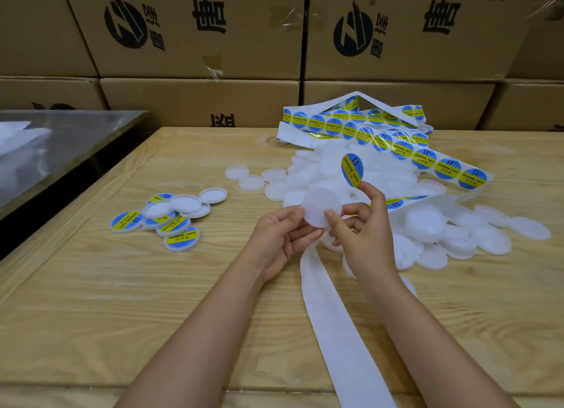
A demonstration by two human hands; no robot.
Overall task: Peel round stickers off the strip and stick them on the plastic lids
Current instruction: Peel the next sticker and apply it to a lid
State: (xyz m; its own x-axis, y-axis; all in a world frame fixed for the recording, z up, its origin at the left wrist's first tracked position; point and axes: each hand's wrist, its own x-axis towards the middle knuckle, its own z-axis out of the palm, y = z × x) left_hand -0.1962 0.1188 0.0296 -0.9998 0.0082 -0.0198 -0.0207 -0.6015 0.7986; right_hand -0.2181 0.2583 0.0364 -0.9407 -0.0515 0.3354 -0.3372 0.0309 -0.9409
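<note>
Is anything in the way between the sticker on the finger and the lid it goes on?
No, nothing visible. The round blue-and-yellow sticker sticks to the index fingertip of the right hand, just above the translucent white round plastic lid. The left hand holds that lid and the right thumb touches it. Only air lies between them.

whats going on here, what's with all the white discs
A person is labelling plastic lids at a wooden table. The left hand and right hand hold a plain lid, and a peeled round sticker clings to the right index fingertip above it, not yet applied. The sticker strip lies over a heap of bare lids on the right; a few labelled lids sit on the left.
</note>
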